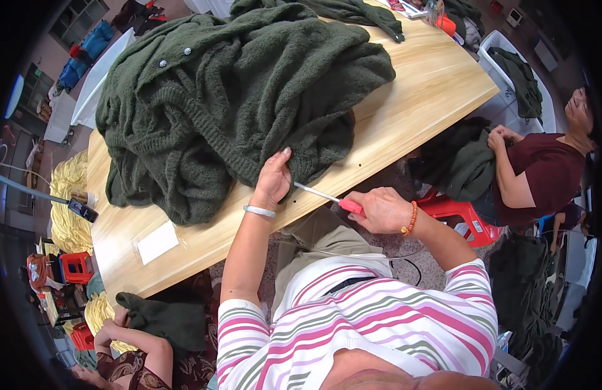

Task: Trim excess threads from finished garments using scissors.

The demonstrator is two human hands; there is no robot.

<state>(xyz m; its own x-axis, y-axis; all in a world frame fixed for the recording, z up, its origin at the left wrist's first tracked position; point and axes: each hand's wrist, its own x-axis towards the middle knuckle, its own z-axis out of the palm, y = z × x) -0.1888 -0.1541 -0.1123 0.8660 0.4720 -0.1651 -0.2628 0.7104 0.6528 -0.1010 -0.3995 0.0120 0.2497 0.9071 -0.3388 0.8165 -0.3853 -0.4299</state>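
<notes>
A dark green knitted cardigan (249,97) lies bunched up over the table, with ribbed bands and two shiny buttons showing. At its near edge my left hand (275,179) is closed on the knit, thumb on top and the other fingers mostly hidden. My right hand (386,211) is wrapped round the red handle of a tool with a thin straight metal shaft (320,192). The shaft points left, and its tip reaches close beside my left hand; whether it touches the knit I cannot tell.
The cardigan rests on a pale wooden table (437,71); a white paper (159,244) is taped there. At right a person in dark red (538,172) handles green knitwear near a red stool (453,211). Another person (145,354) works at lower left. Yellow bundles (70,201) lie beyond the table's left edge.
</notes>
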